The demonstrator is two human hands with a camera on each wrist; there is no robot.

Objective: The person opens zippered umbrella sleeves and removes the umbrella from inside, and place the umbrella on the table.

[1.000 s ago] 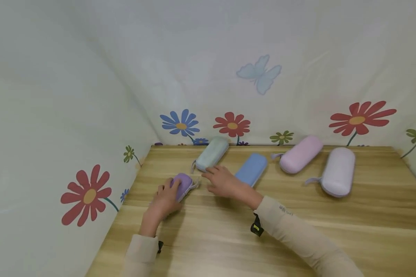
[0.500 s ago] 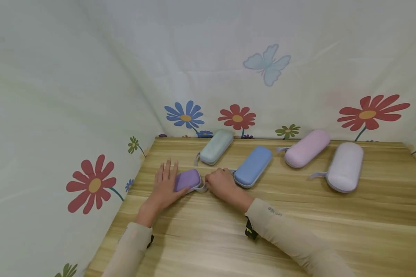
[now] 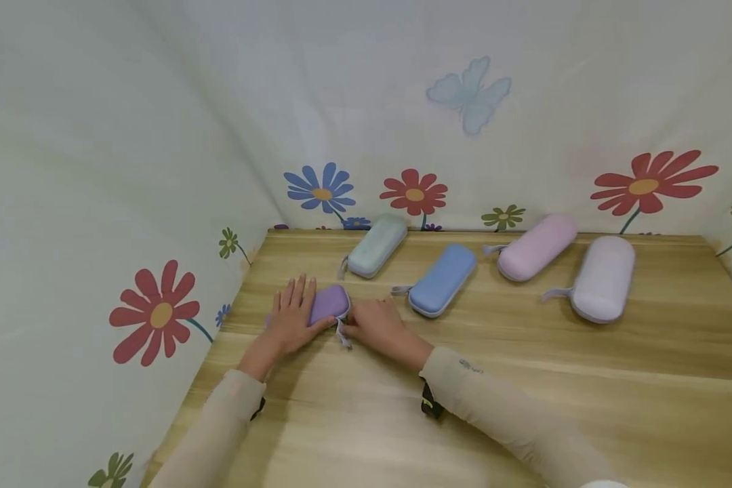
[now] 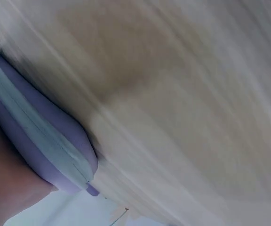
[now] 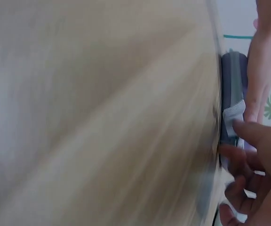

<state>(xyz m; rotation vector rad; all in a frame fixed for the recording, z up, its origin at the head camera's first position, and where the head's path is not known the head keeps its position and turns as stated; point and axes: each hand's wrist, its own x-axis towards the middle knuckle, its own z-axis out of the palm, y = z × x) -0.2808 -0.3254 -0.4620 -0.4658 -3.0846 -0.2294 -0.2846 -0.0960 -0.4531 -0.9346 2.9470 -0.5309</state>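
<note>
A purple zip-up glasses case (image 3: 331, 302) lies on the table at the left. My left hand (image 3: 291, 321) rests flat across its top with straight fingers. At the case's right end, my right hand (image 3: 378, 327) has its fingers curled, thumb and forefinger pinching at the zipper; the pull itself is mostly hidden. A grey wrist strap (image 3: 343, 335) hangs from that end, beside the right fingertips. The left wrist view shows the grey zipper band (image 4: 39, 129) running shut along the visible side. In the right wrist view, the right thumb (image 5: 251, 133) is close to the strap.
Behind the hands lie a pale green case (image 3: 378, 245), a blue case (image 3: 443, 280), a pink case (image 3: 538, 247) and a white case (image 3: 604, 279), each with a strap. A flower-printed curtain (image 3: 366, 102) borders the wooden table (image 3: 366, 420).
The left hand has gone from gripping the purple case to lying flat on it. The case has turned more sideways. My right hand has moved down to its strap end, fingers now curled.
</note>
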